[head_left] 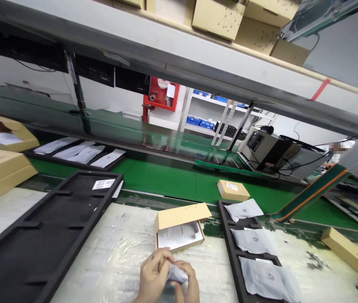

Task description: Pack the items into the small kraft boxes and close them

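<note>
At the bottom middle, my left hand [154,271] and my right hand [189,281] meet around a small crumpled whitish pouch [177,275]. The fingers of both hands are pinched on it, and what is inside the pouch is hidden. Just beyond my hands sits a small tan cardboard box [179,215] with its lid raised. Inside that box lies a white item in a clear-looking wrap [179,232]. To the right, a black tray [229,252] holds several pale pouches [255,241] printed with a small logo.
An unfilled-looking black tray [49,227] lies on the left. Beyond the worktop runs a green conveyor [166,179] carrying a closed tan box [233,190] and a tray of white pouches [86,152]. A shelf edge [179,46] crosses overhead. Cardboard boxes [0,172] stand far left.
</note>
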`<state>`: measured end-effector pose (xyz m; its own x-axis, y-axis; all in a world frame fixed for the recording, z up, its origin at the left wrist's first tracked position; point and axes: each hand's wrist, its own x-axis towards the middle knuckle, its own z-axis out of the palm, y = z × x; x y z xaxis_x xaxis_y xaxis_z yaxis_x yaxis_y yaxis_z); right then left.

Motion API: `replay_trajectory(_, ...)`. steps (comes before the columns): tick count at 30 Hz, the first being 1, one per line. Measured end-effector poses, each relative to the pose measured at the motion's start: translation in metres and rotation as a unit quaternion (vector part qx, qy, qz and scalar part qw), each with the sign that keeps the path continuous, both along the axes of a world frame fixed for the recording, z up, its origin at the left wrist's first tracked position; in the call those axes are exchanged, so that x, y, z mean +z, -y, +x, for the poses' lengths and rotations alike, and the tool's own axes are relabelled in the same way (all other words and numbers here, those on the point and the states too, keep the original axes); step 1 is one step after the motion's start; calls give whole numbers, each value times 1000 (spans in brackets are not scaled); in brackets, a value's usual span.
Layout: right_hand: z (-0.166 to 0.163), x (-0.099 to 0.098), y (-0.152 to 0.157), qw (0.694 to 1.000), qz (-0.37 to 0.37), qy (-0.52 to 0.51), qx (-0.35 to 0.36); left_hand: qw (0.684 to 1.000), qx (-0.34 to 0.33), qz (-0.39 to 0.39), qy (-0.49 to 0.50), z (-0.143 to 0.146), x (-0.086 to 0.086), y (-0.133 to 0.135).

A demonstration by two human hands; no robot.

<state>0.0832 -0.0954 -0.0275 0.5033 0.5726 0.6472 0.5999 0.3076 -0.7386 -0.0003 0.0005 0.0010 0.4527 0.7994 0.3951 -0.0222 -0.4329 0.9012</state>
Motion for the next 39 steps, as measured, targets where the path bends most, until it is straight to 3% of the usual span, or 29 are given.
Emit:
replay_trajectory(3, 1, -18, 6, 999, -22, -13, -45, 992, -79, -33, -88, 17, 17, -24)
replay_trajectory(6, 5, -36, 7, 998, -15, 26, -50, 952, -172, 58, -246, 40, 35, -49)
replay_trajectory(9, 12, -52, 5, 994, 29, 100, -30, 920, -196, 118, -318, 58, 39, -55)
replay_trajectory(13, 13, -57, 5, 995, 37, 89, -14, 912, -178, 146, -340, 69, 32, -45)
replay_trajectory(19, -2, -41, 9, 1000, -2, -6, -21, 929, -130, 133, -319, 66, 32, -45)
replay_trajectory(28, -4, -33, 13, 1000, -8, 6, -7, 948, -60, 170, -261, 58, 21, -43)
replay_trajectory(39, -5, -24, 19, 999, -39, 9, -3, 932, 29, 225, -282, 51, 39, -63)
